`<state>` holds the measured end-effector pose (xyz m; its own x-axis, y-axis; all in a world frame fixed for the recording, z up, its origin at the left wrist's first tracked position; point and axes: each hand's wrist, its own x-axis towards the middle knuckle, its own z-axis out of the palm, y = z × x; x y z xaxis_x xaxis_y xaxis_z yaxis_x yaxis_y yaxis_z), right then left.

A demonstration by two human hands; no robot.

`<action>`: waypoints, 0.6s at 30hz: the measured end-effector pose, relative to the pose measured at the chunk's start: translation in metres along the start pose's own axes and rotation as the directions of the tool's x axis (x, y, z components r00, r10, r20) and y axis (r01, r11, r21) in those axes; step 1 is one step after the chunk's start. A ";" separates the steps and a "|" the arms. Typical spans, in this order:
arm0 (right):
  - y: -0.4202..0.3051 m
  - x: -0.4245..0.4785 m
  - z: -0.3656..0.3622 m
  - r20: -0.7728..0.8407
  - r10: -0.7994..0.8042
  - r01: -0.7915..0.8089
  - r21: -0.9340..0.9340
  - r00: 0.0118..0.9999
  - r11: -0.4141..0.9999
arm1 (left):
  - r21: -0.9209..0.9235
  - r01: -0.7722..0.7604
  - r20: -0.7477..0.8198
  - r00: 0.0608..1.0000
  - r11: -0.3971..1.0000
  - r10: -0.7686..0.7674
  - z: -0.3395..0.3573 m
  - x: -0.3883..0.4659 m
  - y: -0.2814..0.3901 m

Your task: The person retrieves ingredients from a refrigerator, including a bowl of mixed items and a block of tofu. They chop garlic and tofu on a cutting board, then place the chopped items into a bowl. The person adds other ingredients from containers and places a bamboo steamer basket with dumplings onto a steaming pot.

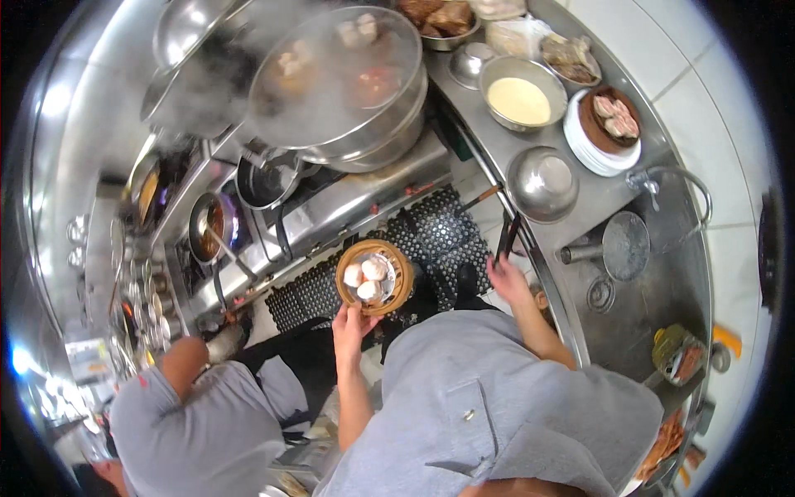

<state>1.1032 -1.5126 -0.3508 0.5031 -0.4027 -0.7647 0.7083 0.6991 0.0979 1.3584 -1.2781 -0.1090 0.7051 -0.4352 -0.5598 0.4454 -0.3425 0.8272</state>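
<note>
My left hand (355, 324) grips the near rim of a round bamboo steamer basket (402, 273). Three pale buns (374, 269) sit in the basket on a light liner. My right hand (509, 278) is beside the counter edge, its fingers apart, just below a pair of black-handled tongs (507, 237); whether they touch is hard to tell. Ahead stands a large steaming metal pot (372, 146) with food under a cloudy cover.
A co-worker (205, 428) stands close on the left by the stove, where a frying pan (208, 227) and a black pan (267, 183) sit. On the right counter are an upturned metal bowl (542, 183), a bowl of yellow liquid (520, 99) and a sink (646, 298).
</note>
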 end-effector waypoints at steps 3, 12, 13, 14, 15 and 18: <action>0.000 -0.107 -0.006 0.203 0.274 -0.156 -0.459 0.940 0.875 | 0.058 0.010 -0.021 1.000 0.998 -0.008 -0.003 0.000 0.004; -0.018 -0.192 0.161 0.565 0.572 0.506 -0.816 0.595 0.280 | 0.052 -0.095 -0.043 0.994 0.994 0.098 -0.017 0.012 0.037; -0.014 -0.195 0.182 0.580 0.519 0.572 -0.796 0.628 0.197 | 0.047 -0.110 -0.044 0.993 0.993 0.112 -0.014 0.014 0.042; -0.010 -0.203 0.206 0.623 0.483 0.684 -0.727 0.615 0.066 | 0.067 -0.130 -0.024 0.991 0.989 0.132 -0.012 0.016 0.049; -0.003 -0.213 0.234 0.670 0.456 0.773 -0.631 0.586 -0.065 | 0.054 -0.123 -0.016 0.992 0.991 0.124 -0.010 0.015 0.052; -0.002 -0.243 0.292 0.800 0.518 0.777 0.107 0.304 -0.621 | 0.052 -0.144 0.032 0.989 0.988 0.143 -0.001 0.018 0.074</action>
<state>1.1239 -1.5890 0.0205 0.9155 -0.2329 0.3280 0.0041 -0.8099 -0.5865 1.4050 -1.3103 -0.0582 0.7434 -0.5062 -0.4371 0.3097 -0.3187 0.8958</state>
